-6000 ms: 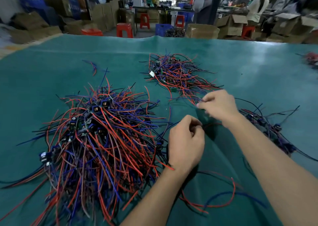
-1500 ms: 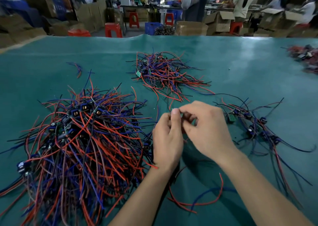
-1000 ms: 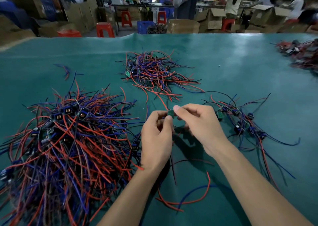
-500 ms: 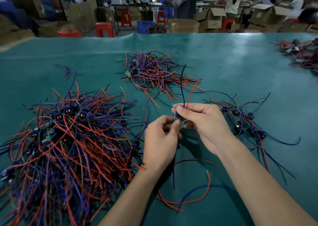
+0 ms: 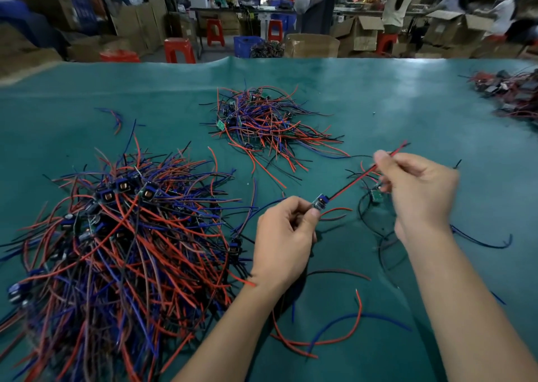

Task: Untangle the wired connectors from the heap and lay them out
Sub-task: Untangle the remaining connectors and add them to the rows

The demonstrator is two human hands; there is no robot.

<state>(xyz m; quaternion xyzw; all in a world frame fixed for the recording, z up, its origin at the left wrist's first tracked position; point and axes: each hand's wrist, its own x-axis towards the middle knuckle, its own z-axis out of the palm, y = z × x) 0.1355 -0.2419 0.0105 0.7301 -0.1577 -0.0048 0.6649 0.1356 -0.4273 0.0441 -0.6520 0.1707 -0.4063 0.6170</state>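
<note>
big heap (image 5: 122,245) crowding left, bare mat (image 5: 378,105) ahead, perhaps passable

You have the big heap (image 5: 116,245) at lower left of the table (image 5: 393,105), a smaller pile (image 5: 262,119) upper centre, another pile (image 5: 515,93) far upper right.

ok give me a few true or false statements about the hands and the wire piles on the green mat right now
1. The left hand pinches a small connector. True.
2. The right hand is empty. False: it pinches the red and black wires running from that connector.
3. The wires between the hands hang slack. False: they run straight and taut.
4. The biggest heap lies left of the left hand. True.
5. The smaller pile lies nearer the person than the hands. False: it lies beyond them on the green mat.
</note>
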